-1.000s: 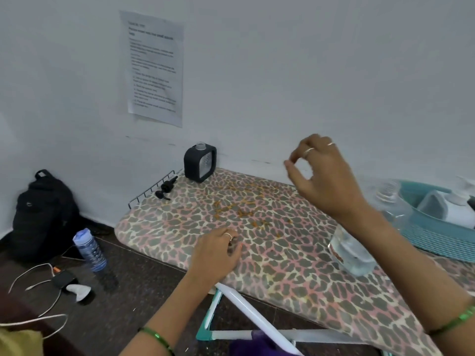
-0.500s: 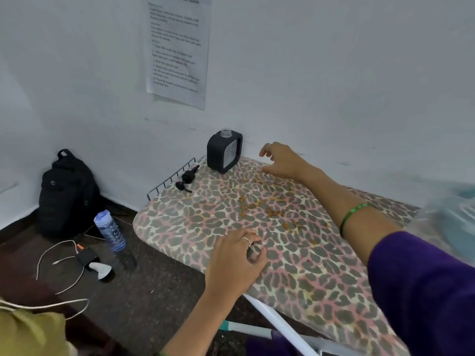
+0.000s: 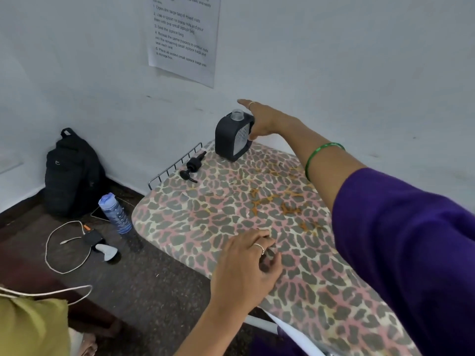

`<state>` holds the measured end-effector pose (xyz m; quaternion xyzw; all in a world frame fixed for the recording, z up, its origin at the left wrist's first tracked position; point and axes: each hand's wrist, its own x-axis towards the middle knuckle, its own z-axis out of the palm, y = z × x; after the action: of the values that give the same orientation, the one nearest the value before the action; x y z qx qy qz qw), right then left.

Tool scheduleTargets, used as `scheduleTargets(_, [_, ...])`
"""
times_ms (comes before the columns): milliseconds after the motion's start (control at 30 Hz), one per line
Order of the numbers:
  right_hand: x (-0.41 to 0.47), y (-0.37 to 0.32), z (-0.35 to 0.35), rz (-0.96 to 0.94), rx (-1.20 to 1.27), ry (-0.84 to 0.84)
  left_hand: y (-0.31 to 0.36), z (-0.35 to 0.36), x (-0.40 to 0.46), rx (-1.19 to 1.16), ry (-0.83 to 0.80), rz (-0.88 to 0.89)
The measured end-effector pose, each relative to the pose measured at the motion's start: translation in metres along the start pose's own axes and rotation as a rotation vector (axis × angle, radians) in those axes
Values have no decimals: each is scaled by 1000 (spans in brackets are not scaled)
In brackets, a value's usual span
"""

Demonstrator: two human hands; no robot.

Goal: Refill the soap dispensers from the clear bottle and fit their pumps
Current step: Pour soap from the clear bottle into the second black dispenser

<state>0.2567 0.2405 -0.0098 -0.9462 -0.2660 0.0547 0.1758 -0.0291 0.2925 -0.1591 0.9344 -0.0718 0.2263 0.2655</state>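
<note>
Right hand (image 3: 262, 120) reaches to the far end of the bench (image 3: 295, 253), centre-top of the frame. Fingers spread and mostly straight, palm against the right side of the dark dispenser (image 3: 232, 137), thumb down its front edge. Touching it, not yet wrapped round it (whether the far fingers curl behind cannot be told). Ring on one finger, green bangle (image 3: 322, 156) on the forearm, purple sleeve (image 3: 411, 253) at right.

Left hand (image 3: 250, 265) rests on the near edge of the bench, lower centre. Fingers loosely bent, tips on the leopard-print cover, holding nothing.

Dispenser: squat, dark, rounded body with a pale ribbed front panel. It stands upright near the wall. Clear threaded neck is open on top, no pump fitted. The black pump (image 3: 192, 167) lies on its side just left of it, beside the wire rail (image 3: 174, 165).

Orange stains mark the cover mid-bench.

Floor, left of frame: black backpack (image 3: 72, 173), blue bottle (image 3: 115, 214), white cable (image 3: 64, 247). Printed sheet (image 3: 182, 37) on the wall, top centre.
</note>
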Motion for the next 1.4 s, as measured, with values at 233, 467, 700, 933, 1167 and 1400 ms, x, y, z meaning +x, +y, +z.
scheduleTargets(233, [8,-3,17,-44,-31,84,0,1,0,7,35,18])
scheduleTargets(467, [-25,8,18,20,-117,207,-5,7,6,0,35,-6])
scheduleTargets(700, [-138,15,-16,188,6,443,21,-8,-3,-30,-26,29])
scheduleTargets(933, [-240,0,-26,258,118,494,-1,-6,2,-48,-15,4])
scheduleTargets(1167, [-337,2,-6,319,41,323,4,-6,2,-45,-16,-16])
scheduleTargets(1400, [-354,13,16,297,31,310,7,-9,1,-17,-43,-25])
